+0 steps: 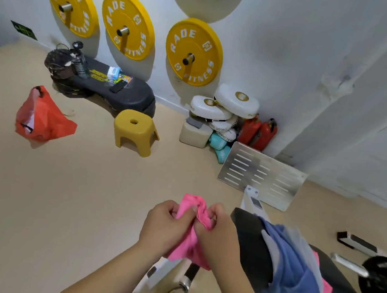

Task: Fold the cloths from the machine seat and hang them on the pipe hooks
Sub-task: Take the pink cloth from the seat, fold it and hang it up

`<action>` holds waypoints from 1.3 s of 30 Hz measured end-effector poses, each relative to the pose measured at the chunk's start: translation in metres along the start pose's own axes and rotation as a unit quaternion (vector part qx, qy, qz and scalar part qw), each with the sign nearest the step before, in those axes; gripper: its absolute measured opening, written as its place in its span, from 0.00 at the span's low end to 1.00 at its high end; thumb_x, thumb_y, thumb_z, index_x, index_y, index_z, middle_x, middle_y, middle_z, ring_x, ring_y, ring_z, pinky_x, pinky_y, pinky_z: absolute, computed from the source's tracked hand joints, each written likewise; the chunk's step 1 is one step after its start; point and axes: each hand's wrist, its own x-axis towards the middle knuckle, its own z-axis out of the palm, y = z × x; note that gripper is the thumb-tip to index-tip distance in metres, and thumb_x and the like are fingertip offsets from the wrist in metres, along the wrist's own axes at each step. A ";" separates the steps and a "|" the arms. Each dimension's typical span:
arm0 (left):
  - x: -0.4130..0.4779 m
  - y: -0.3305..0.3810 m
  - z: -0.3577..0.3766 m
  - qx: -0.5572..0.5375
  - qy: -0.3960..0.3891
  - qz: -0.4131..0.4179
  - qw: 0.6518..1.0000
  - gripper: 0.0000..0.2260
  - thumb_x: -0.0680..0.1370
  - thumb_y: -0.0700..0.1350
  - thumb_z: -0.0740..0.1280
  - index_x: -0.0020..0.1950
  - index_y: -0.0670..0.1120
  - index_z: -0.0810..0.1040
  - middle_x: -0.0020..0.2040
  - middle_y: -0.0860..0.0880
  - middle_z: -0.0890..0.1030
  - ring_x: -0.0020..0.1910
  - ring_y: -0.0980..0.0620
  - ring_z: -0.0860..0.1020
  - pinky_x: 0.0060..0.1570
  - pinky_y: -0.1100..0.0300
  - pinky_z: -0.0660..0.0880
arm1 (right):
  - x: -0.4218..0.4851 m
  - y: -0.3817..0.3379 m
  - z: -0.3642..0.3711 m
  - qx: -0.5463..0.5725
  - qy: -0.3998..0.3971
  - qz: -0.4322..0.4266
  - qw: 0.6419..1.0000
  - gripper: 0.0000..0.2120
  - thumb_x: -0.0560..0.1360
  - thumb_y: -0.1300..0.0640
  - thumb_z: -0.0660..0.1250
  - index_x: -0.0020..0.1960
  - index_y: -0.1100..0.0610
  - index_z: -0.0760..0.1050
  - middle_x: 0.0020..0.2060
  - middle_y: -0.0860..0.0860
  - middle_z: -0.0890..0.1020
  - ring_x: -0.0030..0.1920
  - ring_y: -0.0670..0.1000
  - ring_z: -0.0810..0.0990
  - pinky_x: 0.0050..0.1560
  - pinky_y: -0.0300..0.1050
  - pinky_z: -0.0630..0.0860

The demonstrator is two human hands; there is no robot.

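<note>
A pink cloth is bunched between both hands at the lower middle of the head view. My left hand grips its left side and my right hand grips its right side, knuckles close together. The rest of the pink cloth hangs down below the hands. To the right, a blue cloth lies in a heap on the black machine seat, with a bit of another pink cloth showing under it. No pipe hooks are in view.
A yellow stool and a red bag stand on the beige floor. Yellow weight plates hang on the white wall. A metal footplate, white pads and a black bench line the wall.
</note>
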 end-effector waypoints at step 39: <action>0.450 0.317 -0.041 -0.028 -0.417 0.189 0.889 0.20 0.68 0.43 0.82 0.58 0.51 0.84 0.52 0.49 0.87 0.55 0.50 0.84 0.52 0.60 0.81 | 0.409 -0.195 -0.067 0.719 0.235 0.087 0.648 0.15 0.86 0.58 0.57 0.67 0.64 0.73 0.57 0.62 0.86 0.54 0.58 0.87 0.48 0.55 0.86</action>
